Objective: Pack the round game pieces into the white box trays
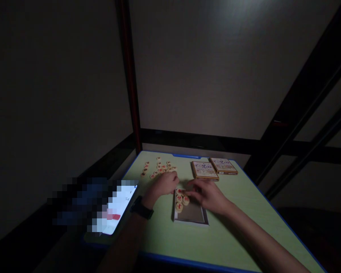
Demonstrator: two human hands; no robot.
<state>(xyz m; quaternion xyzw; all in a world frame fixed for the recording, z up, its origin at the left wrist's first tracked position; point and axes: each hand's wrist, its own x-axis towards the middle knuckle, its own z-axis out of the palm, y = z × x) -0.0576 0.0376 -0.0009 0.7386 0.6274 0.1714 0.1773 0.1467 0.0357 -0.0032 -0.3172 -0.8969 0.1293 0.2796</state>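
Two bare hands meet over a shallow box tray (197, 216) on a green table (238, 212); the tray's long axis runs from 12 to 6 o'clock, its far end filled with round game discs (179, 206) marked in red; the right hand (207, 194) lies across that far end from 3 o'clock, fingers curled down on the discs, though whether it pinches one cannot be told; the left hand (165, 185), watch at the wrist, rests just beside the tray at 10 o'clock, nearer the loose discs (159, 167) scattered at 11 o'clock, its grip equally unclear; two box lids (214, 168) sit at 1 o'clock; a lit phone (118, 212) lies at 9 o'clock, partly blurred; dim light hides the disc markings.
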